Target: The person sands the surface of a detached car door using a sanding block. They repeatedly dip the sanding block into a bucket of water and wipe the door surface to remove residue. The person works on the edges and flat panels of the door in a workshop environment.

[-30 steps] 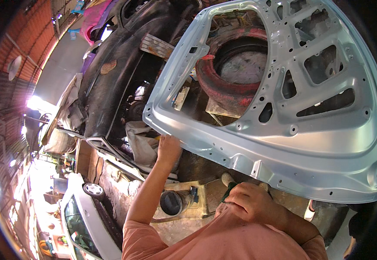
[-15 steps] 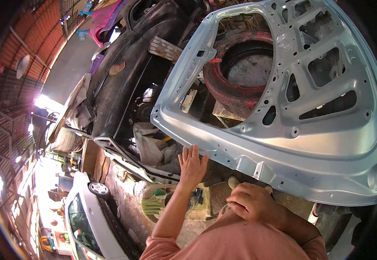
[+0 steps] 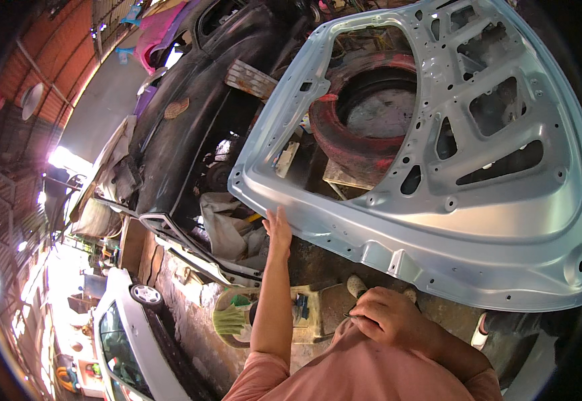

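One silver panel (image 3: 491, 227) stretches before you above a red tyre (image 3: 364, 159), beside a dark car body (image 3: 171, 147). Your left hand (image 3: 278, 232) reaches its near edge; your right hand (image 3: 383, 311) curls against your shirt (image 3: 364, 367). Whether either pinches anything, you cannot tell; the panel's top is cut off.

silver panel (image 3: 498, 230), near right: no lettering or numbers readable
red-black tyre (image 3: 346, 152), far side: no text readable
white car (image 3: 137, 331), near left: nothing legible, probably too small and glare-washed to tell
black car body (image 3: 187, 110), far left: no signs or labels readable
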Motion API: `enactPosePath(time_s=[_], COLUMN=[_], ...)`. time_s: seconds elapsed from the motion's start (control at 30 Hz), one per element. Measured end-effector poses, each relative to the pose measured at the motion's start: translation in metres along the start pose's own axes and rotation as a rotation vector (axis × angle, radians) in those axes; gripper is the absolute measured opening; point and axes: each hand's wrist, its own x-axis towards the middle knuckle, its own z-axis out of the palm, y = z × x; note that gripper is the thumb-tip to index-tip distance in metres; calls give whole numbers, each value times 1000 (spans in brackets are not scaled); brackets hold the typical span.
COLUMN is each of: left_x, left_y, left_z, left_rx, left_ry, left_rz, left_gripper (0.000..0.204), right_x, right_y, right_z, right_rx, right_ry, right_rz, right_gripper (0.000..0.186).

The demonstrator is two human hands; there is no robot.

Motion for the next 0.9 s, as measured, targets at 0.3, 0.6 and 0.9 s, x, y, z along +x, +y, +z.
enactPosePath(time_s=[0.3,0.6,0.9], left_x=[110,55,-5], left_y=[-50,-23,-21], left_z=[-68,-22,32], left_rx=[-709,-440,-271], left_ry=[6,75,-64], left_rz=[-79,-28,44], left_gripper=[75,68,70], right_x=[-11,-10,9], right_y=[-4,-2,1], right_z=[1,7,14], right_rx=[25,53,70], right_ry=[-12,-1,-34], right_rz=[27,66,19], right_gripper=[18,17,16])
